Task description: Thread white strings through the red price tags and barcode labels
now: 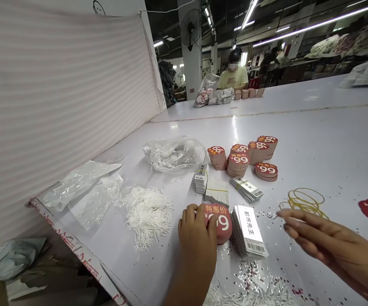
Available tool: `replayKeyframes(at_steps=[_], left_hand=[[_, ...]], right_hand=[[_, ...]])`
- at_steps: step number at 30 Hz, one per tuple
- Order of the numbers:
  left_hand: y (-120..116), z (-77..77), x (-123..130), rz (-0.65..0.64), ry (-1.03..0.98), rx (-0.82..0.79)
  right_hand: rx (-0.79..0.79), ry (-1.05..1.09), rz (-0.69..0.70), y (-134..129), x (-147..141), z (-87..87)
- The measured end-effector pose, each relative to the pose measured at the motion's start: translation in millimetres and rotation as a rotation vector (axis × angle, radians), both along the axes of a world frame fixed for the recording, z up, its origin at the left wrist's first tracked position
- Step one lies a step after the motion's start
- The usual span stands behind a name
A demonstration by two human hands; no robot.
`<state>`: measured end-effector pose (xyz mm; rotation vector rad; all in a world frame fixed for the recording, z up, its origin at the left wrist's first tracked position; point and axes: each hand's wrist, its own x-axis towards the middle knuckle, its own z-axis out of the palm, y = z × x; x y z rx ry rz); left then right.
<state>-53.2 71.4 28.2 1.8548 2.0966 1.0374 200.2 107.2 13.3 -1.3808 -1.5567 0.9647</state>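
Red rounded price-card stack (225,223), left hand (195,240) spread against it; white rectangular tag stack (249,229) alongside, topples if bumped; right hand (333,240): fingers extended, pinch unclear.

On the tall stack of white rectangular cardboard tags (250,231) we read "都市先生" in black, running sideways, above a barcode whose small print is too tiny. Just left of that stack, the pile of red rounded cardboard cards (219,225) says "特惠价" in yellow over a white "¥" and "99", the first digit partly covered. Behind it, the low pile of red scalloped cards (266,171) repeats "特惠价" and the double numeral; on the taller piles of red cards (239,161) beside that, some numerals look like "66". Between, the banded bundle of white tags (247,189) shows "市先生". Far behind, we cannot make out the yellow shirt's (234,78) red print.
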Motion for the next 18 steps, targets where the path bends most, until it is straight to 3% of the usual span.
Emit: replayKeyframes(at_steps=[3, 6, 12, 18], left_hand=[[0, -7.3, 2, 0.055, 0.096, 0.137], [1, -12.7, 3, 0.065, 0.108, 0.204], [1, -14.8, 1, 0.041, 0.09, 0.137], [4, -10.0, 4, 0.034, -0.083, 0.096]], right_hand=[[-0.139, -0.063, 0.049, 13, -19, 1.7], [-0.159, -0.17, 0.07, 22, -34, -2.1], [-0.202, -0.242, 0.154, 34, -46, -11.1], [-0.268, -0.286, 0.208, 38, -46, -3.6]])
